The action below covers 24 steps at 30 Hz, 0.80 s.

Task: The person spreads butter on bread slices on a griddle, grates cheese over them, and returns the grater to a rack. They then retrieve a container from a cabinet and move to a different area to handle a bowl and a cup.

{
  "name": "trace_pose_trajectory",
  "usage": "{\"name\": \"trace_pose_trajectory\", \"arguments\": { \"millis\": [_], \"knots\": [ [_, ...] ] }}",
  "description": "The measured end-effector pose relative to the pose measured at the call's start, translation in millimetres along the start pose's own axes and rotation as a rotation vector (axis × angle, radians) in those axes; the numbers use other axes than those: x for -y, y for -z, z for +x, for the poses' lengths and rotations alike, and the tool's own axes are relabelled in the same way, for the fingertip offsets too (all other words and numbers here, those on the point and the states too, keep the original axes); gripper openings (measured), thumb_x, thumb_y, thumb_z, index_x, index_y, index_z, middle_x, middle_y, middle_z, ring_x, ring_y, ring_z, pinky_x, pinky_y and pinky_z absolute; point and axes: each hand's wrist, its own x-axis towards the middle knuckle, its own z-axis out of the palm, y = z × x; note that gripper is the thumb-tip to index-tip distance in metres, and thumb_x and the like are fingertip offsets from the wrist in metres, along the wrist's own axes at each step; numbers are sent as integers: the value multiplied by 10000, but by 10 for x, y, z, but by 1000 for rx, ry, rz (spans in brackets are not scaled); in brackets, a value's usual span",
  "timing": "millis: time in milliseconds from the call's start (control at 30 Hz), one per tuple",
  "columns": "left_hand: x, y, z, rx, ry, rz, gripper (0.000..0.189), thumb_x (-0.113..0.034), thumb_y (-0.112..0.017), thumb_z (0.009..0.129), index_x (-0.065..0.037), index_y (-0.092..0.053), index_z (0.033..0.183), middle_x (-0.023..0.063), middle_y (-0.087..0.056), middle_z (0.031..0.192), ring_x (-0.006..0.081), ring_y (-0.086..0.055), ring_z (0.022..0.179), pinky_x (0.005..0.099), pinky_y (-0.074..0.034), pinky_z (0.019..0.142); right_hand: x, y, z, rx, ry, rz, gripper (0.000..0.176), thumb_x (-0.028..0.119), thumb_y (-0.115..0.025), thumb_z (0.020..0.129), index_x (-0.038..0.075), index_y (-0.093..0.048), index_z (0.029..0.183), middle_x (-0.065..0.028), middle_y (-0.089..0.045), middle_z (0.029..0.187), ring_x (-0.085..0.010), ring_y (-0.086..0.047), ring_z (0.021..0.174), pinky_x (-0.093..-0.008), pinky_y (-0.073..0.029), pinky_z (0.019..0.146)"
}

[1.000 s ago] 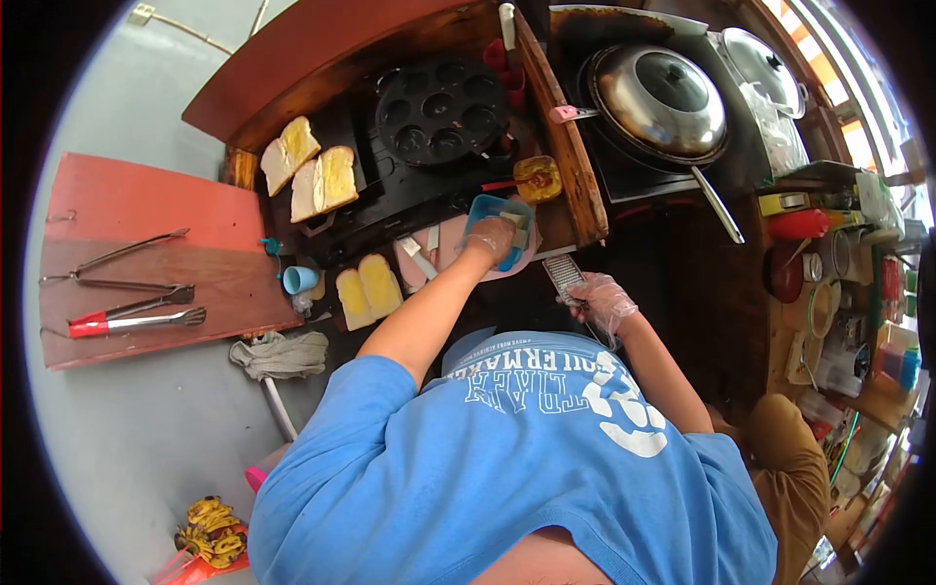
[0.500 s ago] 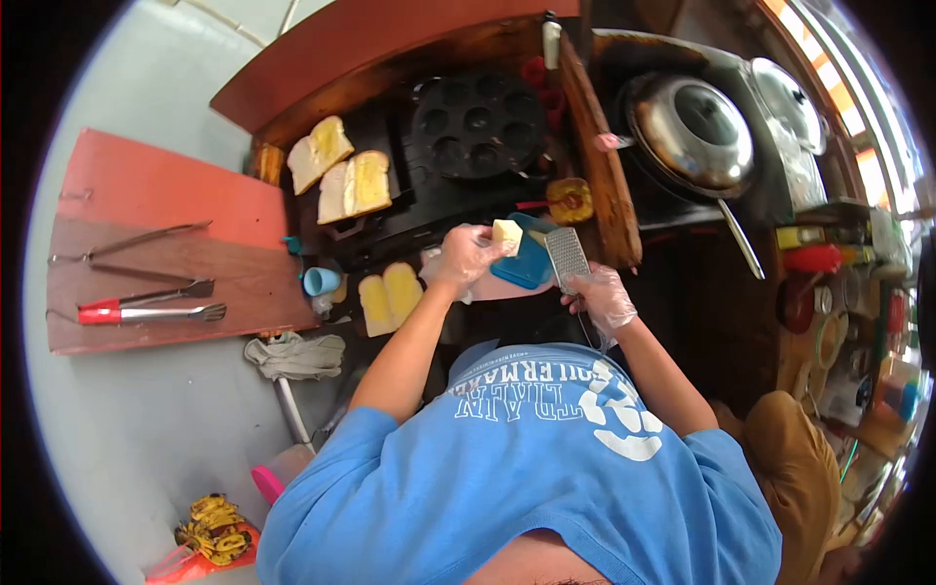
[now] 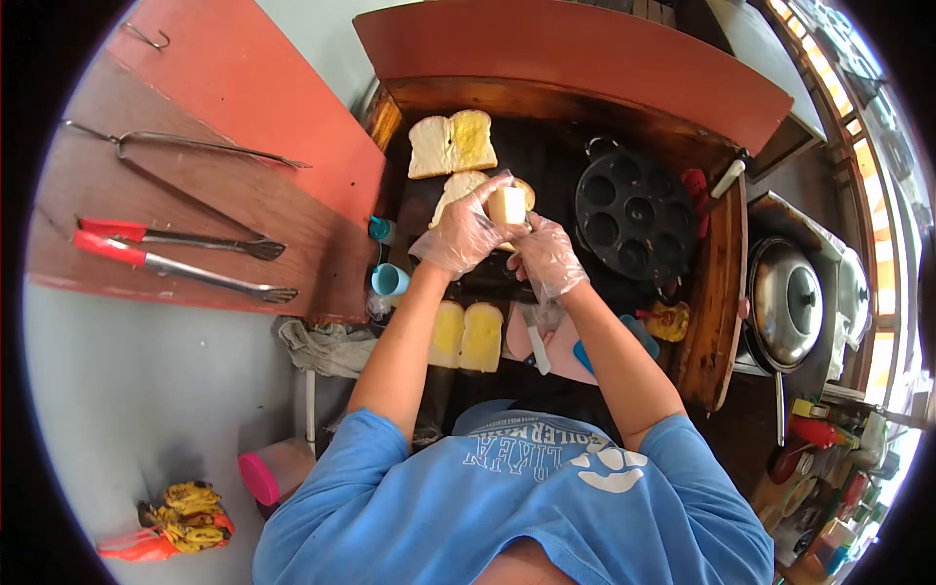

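Cheese block (image 3: 507, 205), past two buttered slices (image 3: 466, 336) nearest the person, is gripped by both gloved hands: left hand (image 3: 458, 234) curled round its side, right hand (image 3: 546, 255) pinching its lower edge. It hangs over bread (image 3: 456, 185) on the griddle (image 3: 546, 156); toast (image 3: 450, 143) lies beyond.

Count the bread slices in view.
6: far pair on the grill; middle pair partly hidden behind the left hand, which holds a pale block, and the right hand; near pair beside the blue cup. Arms may hide more.
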Motion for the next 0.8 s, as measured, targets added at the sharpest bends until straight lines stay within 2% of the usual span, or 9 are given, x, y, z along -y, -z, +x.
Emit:
{"name": "trace_pose_trajectory", "arguments": {
  "millis": [100, 133, 167, 233, 267, 367, 567, 633, 800],
  "knots": [
    [277, 234, 244, 54, -21, -16, 634, -308, -867, 785, -15, -615, 1287, 104, -734, 992, 130, -680, 879, 298, -558, 806, 31, -83, 348, 26, 0, -119, 216, 146, -641, 862, 29, -687, 1038, -79, -615, 670, -171, -607, 551, -354, -510, 512],
    [248, 308, 326, 84, 65, 109, 646, -316, -876, 769, -7, -616, 1273, 116, -729, 1024, 140, -684, 902, 301, -557, 825, -473, 12, 718, 58, 570, -599, 199, 133, -650, 803, 34, -723, 959, -143, -673, 746, -250, -661, 639, -383, -550, 572],
    [266, 358, 398, 117, 150, 234, 659, -324, -885, 753, 0, -617, 1259, 129, -725, 1056, 150, -689, 926, 304, -555, 845, -414, -5, 737, 57, 559, -603, 199, 133, -650, 803, 34, -723, 959, -143, -673, 746, -250, -661, 639, -383, -550, 572],
    [502, 377, 488, 47, 129, 101, 639, -341, -895, 729, 22, -645, 1192, 159, -719, 1059, 204, -704, 927, 325, -556, 854, -202, 18, 713, 10, 627, -1423, 169, 120, -645, 762, 23, -734, 867, -208, -699, 851, -330, -702, 773, -417, -583, 676],
    [564, 410, 523, -46, -61, 261, 623, -342, -894, 728, 30, -657, 1168, 171, -720, 1046, 231, -709, 911, 335, -560, 846, 34, -7, 594, 41, 503, -1525, 182, 115, -626, 792, -11, -711, 892, -249, -702, 938, -375, -717, 856, -434, -590, 755],
    [589, 320, 504, -188, -325, 418, 604, -344, -895, 721, 45, -682, 1132, 202, -718, 1014, 304, -712, 919, 352, -560, 860, 49, -105, 600, -316, 75, -955, 211, 135, -616, 824, -39, -686, 922, -278, -701, 954, -403, -711, 917, -464, -579, 804],
    [386, 94, 368, 114, 89, 92, 666, -282, -877, 744, -20, -618, 1299, 214, -710, 1126, 325, -710, 1020, 395, -554, 882, -333, -112, 577, -280, 124, -802, 228, 149, -611, 846, -58, -660, 926, -314, -681, 894, -481, -670, 898, -471, -550, 796],
    [427, 58, 291, 131, -13, 166, 608, -244, -839, 789, -15, -608, 1302, 230, -696, 1123, 378, -686, 1033, 411, -548, 888, -673, -134, 628, -242, 84, -468, 165, 135, -654, 853, 2, -632, 948, -185, -696, 806, -265, -705, 741, -360, -554, 668],
    [821, 25, 343, 138, -281, 190, 505, -284, -723, 898, -2, -595, 1297, 240, -663, 1141, 427, -648, 1047, 439, -529, 909, -925, -138, 776, 66, 561, -1369, 181, 77, -727, 733, 96, -687, 909, -77, -648, 722, -269, -657, 719, -339, -533, 645]
  ]
}}
